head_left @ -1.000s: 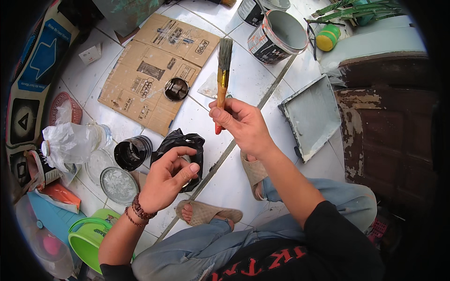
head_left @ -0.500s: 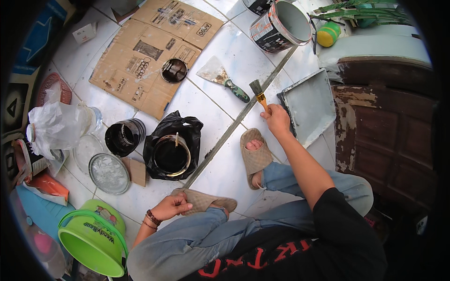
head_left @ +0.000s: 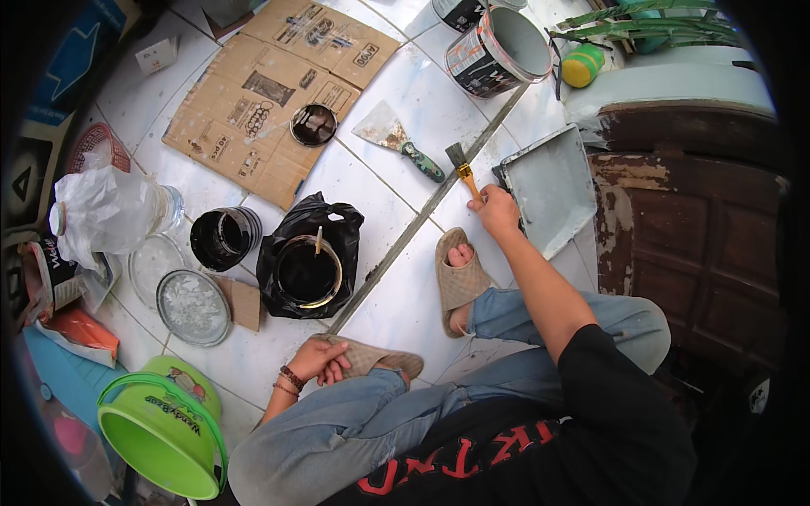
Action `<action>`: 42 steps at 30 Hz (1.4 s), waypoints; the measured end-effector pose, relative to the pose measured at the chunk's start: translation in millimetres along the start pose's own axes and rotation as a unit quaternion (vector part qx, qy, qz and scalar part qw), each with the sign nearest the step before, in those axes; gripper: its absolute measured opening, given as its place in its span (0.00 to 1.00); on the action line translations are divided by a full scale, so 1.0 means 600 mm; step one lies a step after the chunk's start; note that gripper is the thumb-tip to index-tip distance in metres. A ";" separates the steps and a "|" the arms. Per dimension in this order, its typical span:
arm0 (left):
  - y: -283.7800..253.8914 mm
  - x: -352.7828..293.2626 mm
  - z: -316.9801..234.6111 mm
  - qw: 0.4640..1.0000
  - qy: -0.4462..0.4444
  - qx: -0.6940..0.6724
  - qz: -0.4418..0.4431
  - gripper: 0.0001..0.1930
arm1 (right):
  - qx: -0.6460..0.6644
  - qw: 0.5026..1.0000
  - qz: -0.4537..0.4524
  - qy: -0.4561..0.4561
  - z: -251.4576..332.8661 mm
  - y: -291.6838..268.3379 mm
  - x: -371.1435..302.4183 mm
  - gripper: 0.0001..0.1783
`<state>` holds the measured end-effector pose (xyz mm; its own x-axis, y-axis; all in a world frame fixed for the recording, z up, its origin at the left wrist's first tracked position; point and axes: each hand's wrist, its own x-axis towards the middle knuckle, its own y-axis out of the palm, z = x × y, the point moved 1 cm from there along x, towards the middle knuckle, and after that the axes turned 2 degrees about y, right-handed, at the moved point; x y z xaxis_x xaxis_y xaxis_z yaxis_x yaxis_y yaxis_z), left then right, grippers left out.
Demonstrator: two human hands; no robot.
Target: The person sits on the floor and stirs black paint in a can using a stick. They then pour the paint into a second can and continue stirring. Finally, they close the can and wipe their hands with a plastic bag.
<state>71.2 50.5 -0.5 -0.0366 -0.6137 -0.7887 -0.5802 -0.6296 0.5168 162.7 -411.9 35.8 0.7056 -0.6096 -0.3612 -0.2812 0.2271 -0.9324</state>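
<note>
My right hand [head_left: 496, 209] is closed around the wooden handle of a paintbrush [head_left: 463, 167], its dark bristles pointing away from me. Just right of that hand lies a grey-stained paint tray [head_left: 553, 190]. A putty knife [head_left: 401, 143] with a camouflage-coloured handle rests on the tiles beyond the brush. Above my left slipper [head_left: 375, 358] hangs my left hand [head_left: 321, 361], empty, with fingers loosely bent and apart. Farther off from it stands an open can of dark paint [head_left: 308, 274] inside a black plastic bag [head_left: 350, 228]; a stick rises from the paint.
Flattened cardboard [head_left: 228, 110] carries a dark-coated lid [head_left: 314, 126]. A black-smeared can [head_left: 226, 239], a grey lid [head_left: 193, 307] and a green bucket [head_left: 160, 430] stand left. A grey-lined bucket [head_left: 498, 55] is at the far right; a peeling brown door panel [head_left: 692, 228] lies right.
The fingers of my left hand have loosened and spread. My right hand holds the paintbrush almost as before. The whole view has shifted slightly.
</note>
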 end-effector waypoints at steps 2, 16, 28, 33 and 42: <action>-0.001 -0.001 0.002 1.000 0.000 -0.009 -0.003 0.29 | -0.003 1.000 -0.015 0.000 0.008 -0.004 -0.007 0.24; -0.127 -0.121 -0.056 0.770 0.334 0.033 -0.543 0.14 | 0.243 0.943 0.002 -0.229 0.198 -0.024 -0.087 0.15; -0.215 -0.042 -0.177 0.661 0.522 0.102 -0.530 0.55 | 0.470 0.793 0.288 -0.260 0.332 -0.053 -0.211 0.29; -0.206 -0.069 -0.172 0.545 0.547 0.178 -0.610 0.49 | 0.329 0.814 0.219 -0.426 0.386 -0.047 -0.213 0.17; -0.115 -0.200 -0.119 0.470 0.448 0.296 -0.701 0.45 | 0.226 0.755 0.122 -0.603 0.404 -0.069 -0.275 0.07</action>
<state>173.9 133.7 82.1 0.9224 0.0854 0.3766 0.3417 -0.6346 -0.6931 215.4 -136.7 131.2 0.8247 0.5654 -0.0162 -0.4395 0.6225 -0.6475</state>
